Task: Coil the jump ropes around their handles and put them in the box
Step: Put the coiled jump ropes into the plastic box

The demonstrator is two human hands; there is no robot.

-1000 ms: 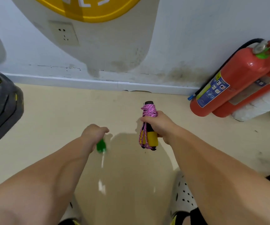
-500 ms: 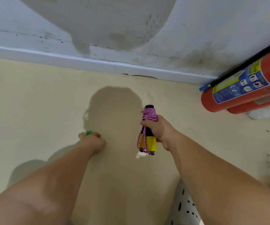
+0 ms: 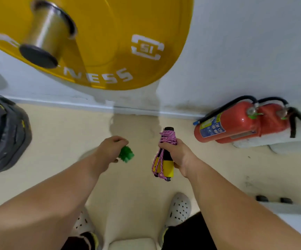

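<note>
At 6 o'clock, nearest: 2 white perforated clogs (image 3: 179, 208) on a cream floor (image 3: 55, 141).

At centre, a little toward 9 o'clock: left hand (image 3: 110, 150), fingers curled round a small green object (image 3: 126, 153), too blurred to identify.

Just beside it toward 3 o'clock, not touching: right hand (image 3: 179, 156), closed in a full grip round a jump rope (image 3: 167, 137). Pink cord wound tightly round the top of black-and-yellow handles (image 3: 168, 167), held upright above the floor, loose loops hanging down the side facing the left hand.

Farther out at 9 o'clock: a dark bulky bag (image 3: 1, 134), cut by the edge.

At 3 o'clock: 2 red fire extinguishers (image 3: 236, 121) lying on their sides at the foot of a white wall (image 3: 245, 51).

At 12 o'clock: a yellow weight plate (image 3: 119, 42) with white lettering, on a steel bar end (image 3: 46, 35).
</note>
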